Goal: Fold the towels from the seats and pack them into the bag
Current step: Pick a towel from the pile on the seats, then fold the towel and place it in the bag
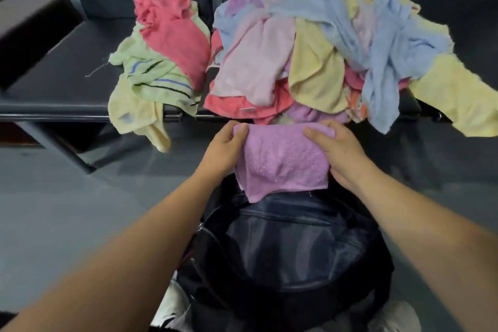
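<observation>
L hand (225, 144) grips the left top corner of the purple towel (280, 162), thumb on the near face, fingers hidden behind the cloth. R hand (338, 151) grips the right side the same way: thumb on top by the upper corner, fingers curled under the right edge. Hands are apart, w/ the towel stretched between them.

Towel looks folded, a rough rectangle. Long axis runs left-right, hand to hand. Top edge is far, up by the seat front. Bottom edge hangs near and overlaps the far rim of the bag (283, 256). The bottom left corner droops lowest.

Bag is dark, mouth open, directly under and nearer than the towel, betw. the forearms. Its lining shows, w/ a zip line across the far wall.

Beyond the hands, dark seats (62, 81) run left-right. A big pile (310, 48) of loose towels (blue, pink, yellow, red, lilac) sits just past the purple towel and spills off the front edge. Left of it is a small pile (159, 62): a red towel over green striped and yellow ones, also hanging off the front. Grey floor (67, 210) lies left of the bag.
</observation>
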`<control>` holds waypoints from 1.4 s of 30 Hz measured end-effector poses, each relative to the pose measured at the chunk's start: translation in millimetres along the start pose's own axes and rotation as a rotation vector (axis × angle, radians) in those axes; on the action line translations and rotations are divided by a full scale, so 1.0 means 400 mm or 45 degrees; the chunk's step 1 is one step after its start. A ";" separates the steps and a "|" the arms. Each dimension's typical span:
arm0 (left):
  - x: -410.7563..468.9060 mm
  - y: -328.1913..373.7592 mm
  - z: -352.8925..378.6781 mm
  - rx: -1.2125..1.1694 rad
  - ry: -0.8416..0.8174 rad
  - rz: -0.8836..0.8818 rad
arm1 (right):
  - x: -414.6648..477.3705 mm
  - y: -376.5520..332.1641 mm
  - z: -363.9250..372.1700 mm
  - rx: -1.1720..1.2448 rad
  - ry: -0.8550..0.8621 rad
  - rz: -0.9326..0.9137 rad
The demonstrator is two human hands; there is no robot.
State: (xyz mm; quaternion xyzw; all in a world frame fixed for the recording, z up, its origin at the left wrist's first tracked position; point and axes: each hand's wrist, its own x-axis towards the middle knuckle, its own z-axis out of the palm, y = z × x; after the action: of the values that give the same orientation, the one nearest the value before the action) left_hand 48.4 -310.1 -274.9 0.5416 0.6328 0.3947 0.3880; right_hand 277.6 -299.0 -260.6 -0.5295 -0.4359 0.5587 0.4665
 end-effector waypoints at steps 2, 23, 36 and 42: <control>-0.004 -0.075 0.032 -0.003 -0.064 -0.110 | 0.007 0.086 -0.006 -0.015 0.011 0.104; -0.046 -0.655 0.236 0.296 -0.259 -1.007 | 0.057 0.785 0.026 -0.538 0.113 0.776; -0.112 -0.670 0.243 0.452 -0.116 -1.058 | -0.004 0.829 0.054 -0.705 0.005 0.878; -0.095 -0.580 0.205 0.695 -0.314 -1.029 | 0.020 0.740 0.059 -1.084 -0.231 0.755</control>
State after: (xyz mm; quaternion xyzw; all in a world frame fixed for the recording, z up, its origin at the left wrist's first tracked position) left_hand 40.1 -365.1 -517.6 0.3776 0.8215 -0.0339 0.4259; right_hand 236.6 -345.8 -550.8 -0.7221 -0.4943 0.4839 -0.0077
